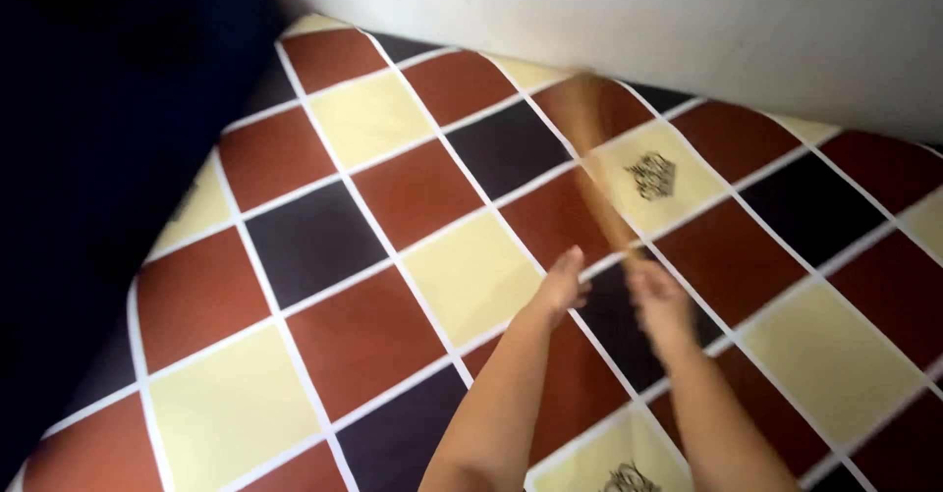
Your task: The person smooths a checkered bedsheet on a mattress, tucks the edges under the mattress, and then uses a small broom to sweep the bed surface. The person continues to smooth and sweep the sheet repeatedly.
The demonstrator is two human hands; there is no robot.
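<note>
Stick [597, 163]: blurred, lower end at the right hand [660, 303], long axis rising toward upper centre.
Right hand: clenched on stick.
Left hand [562, 286]: beside it, grip unclear.
Cloth [324, 246]: chequered.

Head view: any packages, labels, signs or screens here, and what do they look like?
None of those.
Printed emblem: small dark ornate motif on a cream square of the checked surface, beyond the hands.
Second emblem: same dark motif, cream square at the bottom edge, partly cut off.
</note>
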